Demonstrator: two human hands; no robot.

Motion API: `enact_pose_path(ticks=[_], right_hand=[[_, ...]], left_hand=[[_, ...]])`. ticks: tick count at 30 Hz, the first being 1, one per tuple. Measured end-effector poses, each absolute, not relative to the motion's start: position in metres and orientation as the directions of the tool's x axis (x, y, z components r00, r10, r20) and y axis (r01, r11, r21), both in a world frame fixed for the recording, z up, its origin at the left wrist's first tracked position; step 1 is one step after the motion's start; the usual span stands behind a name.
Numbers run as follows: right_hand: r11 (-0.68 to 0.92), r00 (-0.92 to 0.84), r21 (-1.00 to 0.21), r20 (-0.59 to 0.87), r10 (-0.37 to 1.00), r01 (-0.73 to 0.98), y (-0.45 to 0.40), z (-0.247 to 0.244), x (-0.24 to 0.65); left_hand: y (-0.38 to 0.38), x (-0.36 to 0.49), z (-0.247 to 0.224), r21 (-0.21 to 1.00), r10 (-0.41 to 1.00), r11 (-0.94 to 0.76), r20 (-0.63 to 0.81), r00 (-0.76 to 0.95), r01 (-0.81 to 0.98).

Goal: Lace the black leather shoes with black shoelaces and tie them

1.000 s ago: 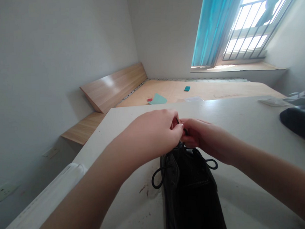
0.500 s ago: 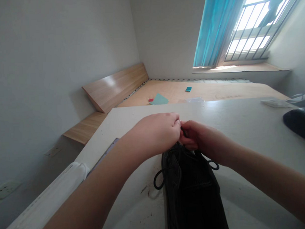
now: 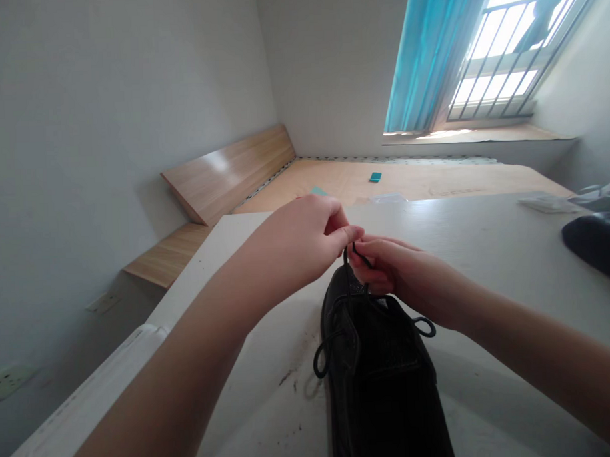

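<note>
A black lace-up shoe (image 3: pixel 385 386) lies on the white table, its toe pointing away from me. Above the toe, my left hand (image 3: pixel 315 235) pinches a black shoelace (image 3: pixel 347 280) between thumb and fingers. Right beside it, my right hand (image 3: pixel 391 262) is closed on the lace too, and the fingertips of both hands meet. Two strands run from the fingers down to the shoe. One lace loop (image 3: pixel 319 361) hangs out at the shoe's left side and another loop (image 3: pixel 425 327) at its right.
The white table (image 3: pixel 270 390) carries dark marks left of the shoe. Another black shoe (image 3: pixel 593 248) and a clear plastic packet (image 3: pixel 549 203) are at the right. Beyond lies a wooden bed board (image 3: pixel 443 180) with a teal piece (image 3: pixel 375 177) on it.
My left hand has turned and risen a little, so its thumb and the two lace strands now show. My right hand stays almost in place, and more of the shoe's toe is visible.
</note>
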State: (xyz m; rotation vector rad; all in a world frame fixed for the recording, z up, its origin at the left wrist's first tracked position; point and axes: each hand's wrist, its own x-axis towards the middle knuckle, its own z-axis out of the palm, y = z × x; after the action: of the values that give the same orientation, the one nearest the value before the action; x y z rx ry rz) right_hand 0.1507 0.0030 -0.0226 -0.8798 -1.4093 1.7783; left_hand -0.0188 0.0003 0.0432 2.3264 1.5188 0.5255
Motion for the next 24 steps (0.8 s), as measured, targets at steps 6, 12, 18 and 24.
enact_pose_path(ticks=[6,12,18,24], right_hand=[[-0.122,-0.508,-0.990,-0.071,0.858,-0.067,0.000,-0.021,0.151],[-0.089,-0.509,-0.995,-0.055,0.859,-0.042,-0.001,-0.021,0.149],[-0.009,-0.482,-1.000,-0.005,0.876,-0.006,-0.003,-0.020,0.152],[0.113,-0.622,-0.993,0.080,0.779,0.014,-0.011,-0.008,0.158]], left_hand=[[-0.001,-0.020,0.046,0.474,0.922,-0.385,0.154,0.356,0.792],[-0.001,-0.019,0.045,0.462,0.904,-0.420,0.140,0.403,0.781],[-0.003,-0.019,0.047,0.486,0.892,-0.449,0.208,0.400,0.749],[-0.014,-0.010,0.054,0.521,0.791,-0.588,0.528,0.309,0.618]])
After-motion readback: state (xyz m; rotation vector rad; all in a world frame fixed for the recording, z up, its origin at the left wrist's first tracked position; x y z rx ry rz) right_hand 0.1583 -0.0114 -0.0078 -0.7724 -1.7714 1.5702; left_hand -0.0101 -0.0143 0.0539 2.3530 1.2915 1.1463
